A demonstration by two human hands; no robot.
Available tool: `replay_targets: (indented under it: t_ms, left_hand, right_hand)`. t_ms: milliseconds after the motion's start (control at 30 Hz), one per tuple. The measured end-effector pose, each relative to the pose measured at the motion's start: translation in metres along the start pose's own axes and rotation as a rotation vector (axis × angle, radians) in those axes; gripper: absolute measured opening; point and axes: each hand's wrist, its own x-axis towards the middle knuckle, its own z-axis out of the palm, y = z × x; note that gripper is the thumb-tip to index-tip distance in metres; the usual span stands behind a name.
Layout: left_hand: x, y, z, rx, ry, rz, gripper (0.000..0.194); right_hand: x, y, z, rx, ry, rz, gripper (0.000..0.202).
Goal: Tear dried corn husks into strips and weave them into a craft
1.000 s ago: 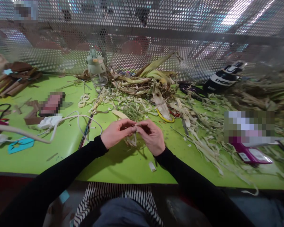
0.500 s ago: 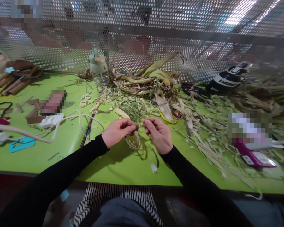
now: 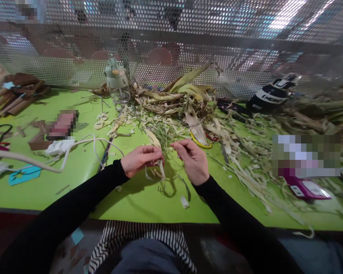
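Observation:
My left hand [image 3: 140, 160] is closed in a pinch on a pale corn husk strip [image 3: 152, 137], whose wide end sticks up beyond the fingers. Thin husk ends [image 3: 162, 171] dangle below that hand over the green table. Facing it, a short gap away, my right hand [image 3: 194, 163] has thumb and forefinger pressed together. Whatever lies in that pinch is too small to make out. Behind both hands spreads a heap of shredded husk [image 3: 165, 131]. A narrow grey-green strip [image 3: 185, 186] and a small white piece [image 3: 184, 202] lie near my right wrist.
Whole dried husks [image 3: 160, 99] are piled against a perforated metal screen [image 3: 148, 42]. A clear bottle [image 3: 117, 82], a black bottle [image 3: 270, 93] and yellow-handled scissors [image 3: 200, 143] stand or lie nearby. White cables [image 3: 82, 139] cross the left side; a purple power strip [image 3: 310, 189] lies right.
My hands have moved slightly apart. The pale husk strip now stands higher above my left fingers, and the dangling ends have shifted left.

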Motion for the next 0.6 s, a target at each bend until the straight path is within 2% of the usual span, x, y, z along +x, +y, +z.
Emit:
replay_targets:
  t_ms: [100, 167, 300, 367, 467, 600]
  left_hand:
    - [0.002, -0.004, 0.001, 0.261, -0.036, 0.025, 0.020]
    - [0.002, -0.007, 0.002, 0.421, -0.072, 0.060, 0.019]
    - [-0.003, -0.009, 0.003, 0.798, -0.075, 0.108, 0.021]
    - [-0.005, -0.009, 0.003, 0.917, -0.065, 0.109, 0.025]
    - [-0.004, -0.009, 0.004, 0.918, -0.043, 0.145, 0.027]
    - [0.001, -0.011, 0.006, 0.599, -0.123, 0.126, 0.024]
  right_hand:
    - [-0.002, -0.004, 0.001, -0.047, -0.069, -0.190, 0.011]
    - [-0.003, -0.005, 0.003, -0.072, -0.146, -0.265, 0.011]
    - [-0.005, -0.006, 0.010, -0.104, -0.235, -0.268, 0.014]
    - [-0.005, -0.006, 0.013, -0.106, -0.261, -0.243, 0.015]
    - [-0.002, -0.006, 0.013, -0.092, -0.293, -0.200, 0.014]
    - [0.007, -0.004, 0.003, -0.155, -0.273, -0.080, 0.023]
